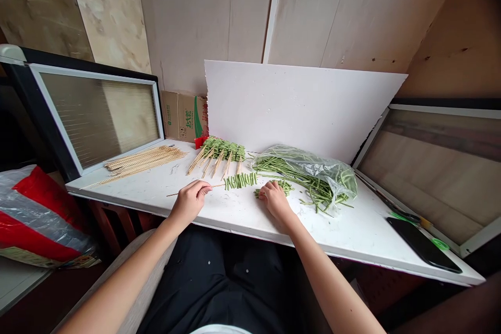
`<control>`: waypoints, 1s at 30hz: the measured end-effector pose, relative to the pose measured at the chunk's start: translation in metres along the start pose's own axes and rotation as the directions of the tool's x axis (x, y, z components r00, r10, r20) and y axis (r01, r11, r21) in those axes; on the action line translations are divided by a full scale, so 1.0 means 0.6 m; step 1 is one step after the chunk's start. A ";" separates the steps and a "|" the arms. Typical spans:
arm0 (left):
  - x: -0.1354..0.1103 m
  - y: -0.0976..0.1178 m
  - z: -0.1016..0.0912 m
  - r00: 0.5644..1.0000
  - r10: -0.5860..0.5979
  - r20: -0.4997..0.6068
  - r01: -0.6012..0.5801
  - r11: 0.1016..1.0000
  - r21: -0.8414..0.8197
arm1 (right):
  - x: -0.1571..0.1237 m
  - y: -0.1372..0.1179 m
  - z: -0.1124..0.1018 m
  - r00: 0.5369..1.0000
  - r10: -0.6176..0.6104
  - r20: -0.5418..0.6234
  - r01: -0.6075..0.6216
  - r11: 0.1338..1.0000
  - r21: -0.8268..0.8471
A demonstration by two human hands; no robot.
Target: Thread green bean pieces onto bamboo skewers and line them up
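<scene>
My left hand (pixel 189 199) is closed around the bare end of a wooden skewer (pixel 217 185). Short pieces of green bean (pixel 240 181) are threaded side by side along its other end, pointing right. My right hand (pixel 274 198) rests over a small pile of cut green bean pieces (pixel 286 187); its fingers are bent together at the pile's left side, and whether they pinch a piece is hidden. Behind the hands lies a stack of filled bean skewers (pixel 225 150), their bare ends toward me. Long uncut green beans (pixel 317 188) spill from a clear plastic bag (pixel 313 159) on the right.
Loose bare skewers (pixel 144 162) lie at the table's left. A black phone (pixel 422 244), scissors (pixel 403 213) and a green tape roll (pixel 440 243) sit near the right edge. A white board (pixel 297 109) and a cardboard box (pixel 182 117) stand behind the white table (pixel 235 216).
</scene>
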State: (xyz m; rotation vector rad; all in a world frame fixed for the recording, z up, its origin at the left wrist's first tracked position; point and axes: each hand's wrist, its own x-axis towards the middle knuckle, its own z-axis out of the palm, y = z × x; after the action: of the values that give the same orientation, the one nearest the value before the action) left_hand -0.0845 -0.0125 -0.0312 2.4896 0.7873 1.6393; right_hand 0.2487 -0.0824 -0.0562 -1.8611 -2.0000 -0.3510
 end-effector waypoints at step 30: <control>-0.001 -0.006 -0.002 1.000 0.019 0.006 -0.019 0.998 0.055 | 0.022 -0.025 -0.065 0.962 0.133 0.238 -0.218 -0.148 0.965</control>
State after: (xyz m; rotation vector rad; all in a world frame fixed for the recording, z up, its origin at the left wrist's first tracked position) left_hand -0.0872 -0.0097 -0.0321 2.5450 0.8221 1.6387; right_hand 0.2376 -0.0889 -0.0146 -0.8943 -1.0911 1.1389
